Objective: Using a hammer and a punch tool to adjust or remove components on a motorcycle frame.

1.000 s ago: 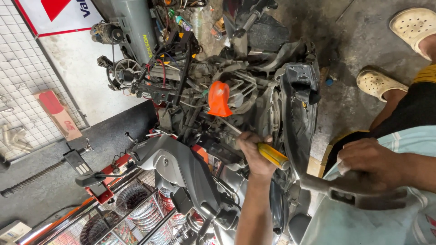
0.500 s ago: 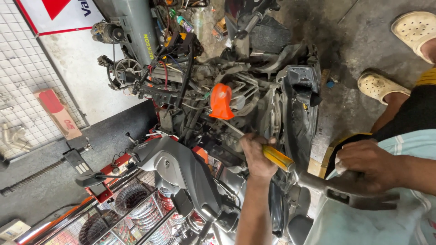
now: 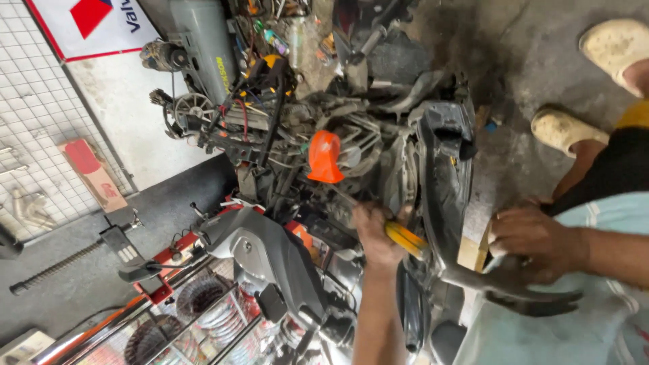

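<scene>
A partly stripped scooter (image 3: 351,155) stands on the oily workshop floor (image 3: 527,74), its covers off so that the engine, wiring and an orange horn-shaped part (image 3: 324,157) lie bare to reach.

The left hand (image 3: 376,233) is closed in a fist around the yellow handle of a screwdriver (image 3: 405,238). The handle sticks out to the right of the fist, while the shaft runs up and left into the machinery below the orange part; its tip is hidden among the parts. The grip looks firm, as suits turning or pressing a tool into a tight place.

The right hand (image 3: 534,236) is wrapped over the upper end of a dark curved body panel (image 3: 514,287), fingers curled down around its edge. This appears to steady the panel, or hold it aside, so the other hand can work in the gap beside the black side fairing (image 3: 443,169).

Near left, a grey panel (image 3: 270,253) sits over a red frame and coiled springs (image 3: 196,311). Far left stand a grey air tank (image 3: 199,40) and a wire-grid wall (image 3: 34,128). At far right, another person's sandalled feet (image 3: 561,128) rest on the floor.
</scene>
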